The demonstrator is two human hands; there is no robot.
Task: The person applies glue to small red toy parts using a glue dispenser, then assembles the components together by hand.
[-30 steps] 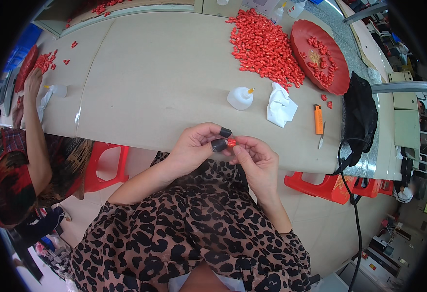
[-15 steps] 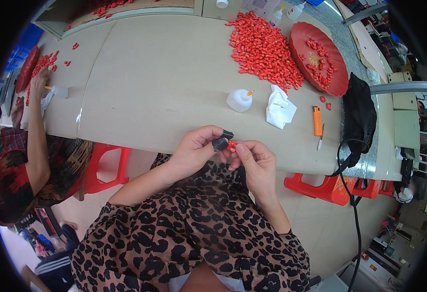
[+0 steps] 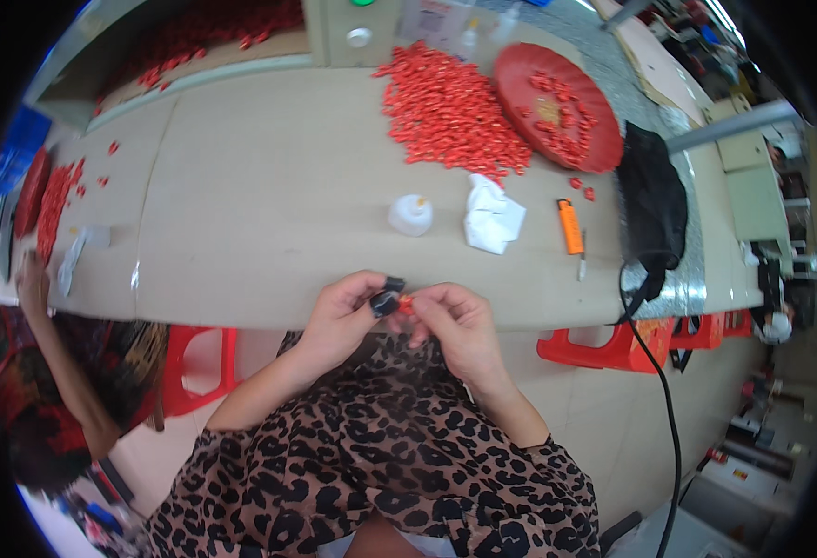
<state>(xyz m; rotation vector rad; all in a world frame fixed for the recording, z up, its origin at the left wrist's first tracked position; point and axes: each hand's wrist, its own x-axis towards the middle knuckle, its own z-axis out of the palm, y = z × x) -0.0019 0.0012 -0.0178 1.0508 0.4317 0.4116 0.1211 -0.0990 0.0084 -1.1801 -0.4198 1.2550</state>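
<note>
My left hand (image 3: 341,312) and my right hand (image 3: 457,325) meet just off the table's near edge, fingers pinched together. Between them is a small glossy red piece (image 3: 407,305), partly covered by the fingertips; its exact kind cannot be made out. Black coverings wrap the left thumb and a left finger. Beyond my hands stands a white squeeze bottle (image 3: 410,217) with a yellowish tip. A crumpled white tissue (image 3: 492,219) lies to its right. Farther back spreads a large heap of similar red pieces (image 3: 450,112), touching a red scalloped plate (image 3: 604,139) with more pieces on it.
An orange lighter (image 3: 570,227) and a small thin-bladed tool (image 3: 582,260) lie to the right, near a black bag (image 3: 652,195) and a hanging black cable (image 3: 664,400). A co-worker's arm (image 3: 69,363) reaches the table at left. Red stools (image 3: 604,349) stand below the edge.
The whole view has shifted and tilted, so the table's things appear farther left. Both my hands keep the red piece between them. The co-worker's hand has drawn back from the red pieces at left.
</note>
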